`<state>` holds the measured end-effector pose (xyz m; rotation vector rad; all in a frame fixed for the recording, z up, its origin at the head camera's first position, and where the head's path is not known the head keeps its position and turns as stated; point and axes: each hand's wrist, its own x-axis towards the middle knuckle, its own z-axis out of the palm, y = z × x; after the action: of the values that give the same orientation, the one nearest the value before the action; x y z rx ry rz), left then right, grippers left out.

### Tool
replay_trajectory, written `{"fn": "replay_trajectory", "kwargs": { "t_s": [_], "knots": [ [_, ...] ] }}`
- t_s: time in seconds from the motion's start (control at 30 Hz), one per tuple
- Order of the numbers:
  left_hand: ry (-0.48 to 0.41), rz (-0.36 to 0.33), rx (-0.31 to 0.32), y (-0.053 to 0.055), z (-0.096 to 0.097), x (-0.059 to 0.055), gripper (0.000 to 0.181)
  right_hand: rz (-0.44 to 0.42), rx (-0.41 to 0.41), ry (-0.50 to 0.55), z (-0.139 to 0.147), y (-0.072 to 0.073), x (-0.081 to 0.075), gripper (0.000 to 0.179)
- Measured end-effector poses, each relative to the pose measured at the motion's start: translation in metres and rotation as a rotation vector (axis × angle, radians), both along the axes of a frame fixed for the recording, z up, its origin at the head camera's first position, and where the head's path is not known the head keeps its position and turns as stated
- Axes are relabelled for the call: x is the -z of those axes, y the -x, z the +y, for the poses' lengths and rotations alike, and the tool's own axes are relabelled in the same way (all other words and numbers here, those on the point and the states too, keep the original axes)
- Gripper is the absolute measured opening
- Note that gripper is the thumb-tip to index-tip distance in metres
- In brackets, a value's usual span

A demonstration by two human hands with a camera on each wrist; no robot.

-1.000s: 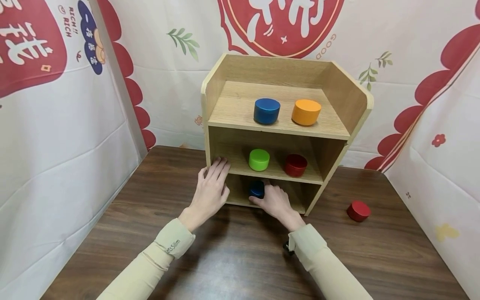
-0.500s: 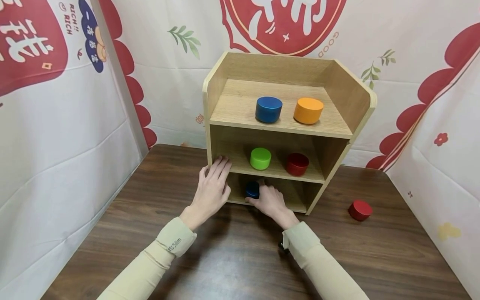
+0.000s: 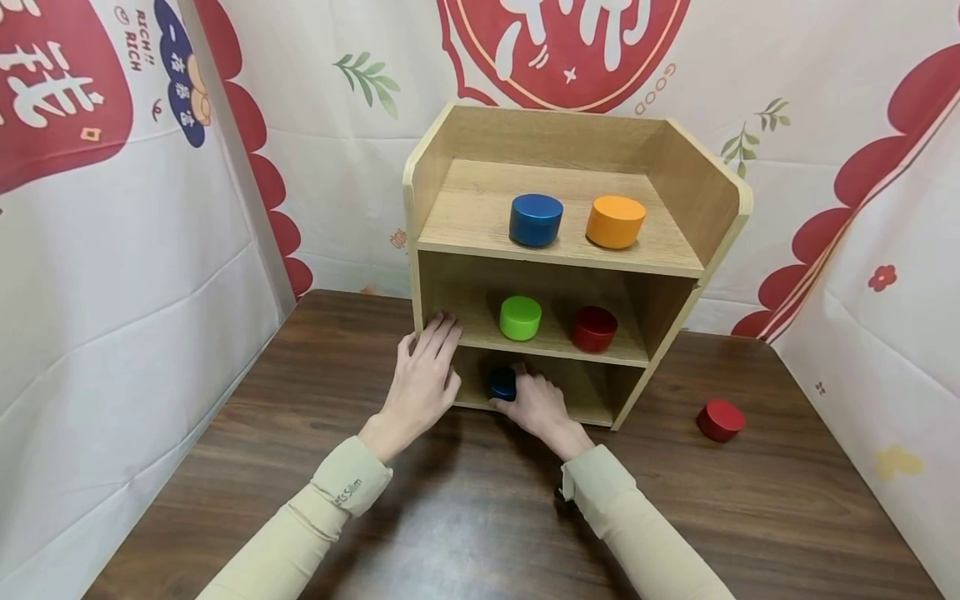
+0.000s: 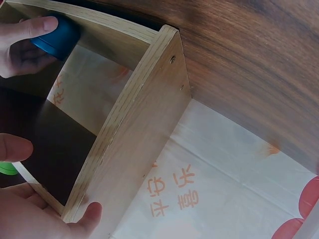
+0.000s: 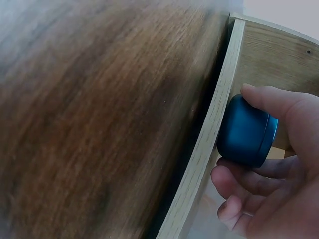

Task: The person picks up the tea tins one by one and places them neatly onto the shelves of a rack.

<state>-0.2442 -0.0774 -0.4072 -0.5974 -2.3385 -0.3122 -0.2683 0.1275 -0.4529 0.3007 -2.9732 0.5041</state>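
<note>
My right hand (image 3: 537, 404) reaches into the lowest compartment of a small wooden shelf (image 3: 558, 265). It grips a round blue tin (image 5: 245, 132) with a lid seam, thumb on one side and fingers on the other. In the right wrist view the tin is by the bottom board's front edge; whether it touches the board I cannot tell. My left hand (image 3: 422, 379) holds the shelf's left side panel (image 4: 132, 134) at its front edge, one fingertip on the outer face and others inside. A green tin (image 3: 521, 318) and a dark red tin (image 3: 594, 328) stand on the middle board.
On the top board stand another blue tin (image 3: 536, 220) and an orange tin (image 3: 615, 222). A red tin (image 3: 721, 420) lies on the brown wooden table (image 3: 480, 533), right of the shelf. Printed cloth (image 3: 322, 192) hangs behind and at both sides.
My right hand has moved a little to the left within the lowest compartment, carrying the blue tin along. My left hand keeps its place on the side panel.
</note>
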Motion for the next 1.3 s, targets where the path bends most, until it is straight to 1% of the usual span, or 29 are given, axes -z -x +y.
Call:
{"fn": "replay_trajectory", "kwargs": {
  "t_s": [0.2, 0.37, 0.5, 0.6, 0.7, 0.8, 0.9, 1.0, 1.1, 1.2, 1.3],
  "knots": [
    [0.002, 0.012, -0.001, 0.000, 0.000, 0.000, 0.058, -0.004, -0.010, 0.006, 0.002, -0.003, -0.002, 0.076],
    [-0.005, 0.007, 0.002, 0.001, 0.000, -0.002, 0.057, 0.010, -0.029, 0.033, 0.009, -0.012, -0.014, 0.078],
    [-0.008, 0.009, 0.006, 0.000, 0.001, -0.002, 0.058, 0.005, -0.033, 0.060, 0.020, -0.025, -0.025, 0.076],
    [-0.011, 0.007, 0.009, 0.000, 0.000, -0.002, 0.059, -0.008, -0.044, 0.089, 0.033, -0.038, -0.034, 0.069],
    [-0.016, 0.002, 0.011, 0.000, 0.000, -0.002, 0.059, -0.040, -0.085, 0.123, 0.051, -0.050, -0.043, 0.058],
    [-0.020, 0.008, 0.015, 0.000, 0.001, -0.002, 0.060, -0.084, -0.130, 0.161, 0.074, -0.060, -0.049, 0.049],
    [-0.019, 0.017, 0.018, 0.000, 0.001, -0.001, 0.061, -0.098, -0.144, 0.174, 0.099, -0.068, -0.053, 0.045],
    [-0.022, 0.024, 0.024, 0.000, 0.002, 0.001, 0.060, -0.065, -0.120, 0.172, 0.124, -0.077, -0.058, 0.042],
    [-0.024, 0.020, 0.027, 0.000, 0.002, 0.002, 0.060, 0.002, -0.068, 0.173, 0.149, -0.085, -0.065, 0.040],
    [-0.028, 0.009, 0.024, 0.000, 0.001, 0.002, 0.059, 0.093, 0.014, 0.159, 0.173, -0.090, -0.071, 0.040],
    [-0.033, 0.003, 0.020, 0.000, 0.000, 0.002, 0.059, 0.168, 0.121, 0.108, 0.195, -0.088, -0.073, 0.048]
  ]
}}
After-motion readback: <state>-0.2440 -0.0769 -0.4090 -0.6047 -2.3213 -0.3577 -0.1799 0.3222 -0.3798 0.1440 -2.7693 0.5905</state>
